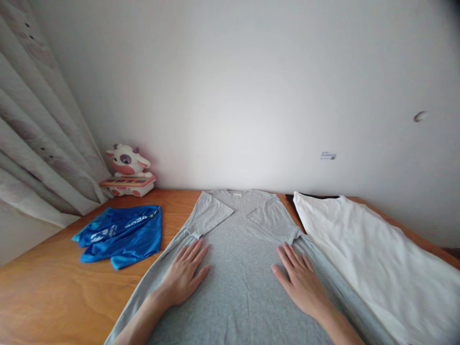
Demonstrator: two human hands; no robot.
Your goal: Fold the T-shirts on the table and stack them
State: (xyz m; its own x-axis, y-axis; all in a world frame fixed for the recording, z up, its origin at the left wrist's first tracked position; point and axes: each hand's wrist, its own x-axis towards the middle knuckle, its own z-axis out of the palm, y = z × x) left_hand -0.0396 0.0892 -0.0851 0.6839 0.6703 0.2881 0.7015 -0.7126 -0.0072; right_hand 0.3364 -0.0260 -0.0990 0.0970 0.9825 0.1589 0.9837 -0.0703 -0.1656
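Observation:
A grey T-shirt lies flat on the wooden table, collar at the far side, both sleeves folded inward over its chest. My left hand rests palm down on the shirt's left half, fingers together and stretched out. My right hand lies flat on the shirt's right half in the same way. Neither hand holds anything.
A crumpled blue garment lies left of the shirt. A white garment lies to the right, over something black at its far end. A cow toy with a small keyboard stands at the back left by the curtain. A white wall is behind.

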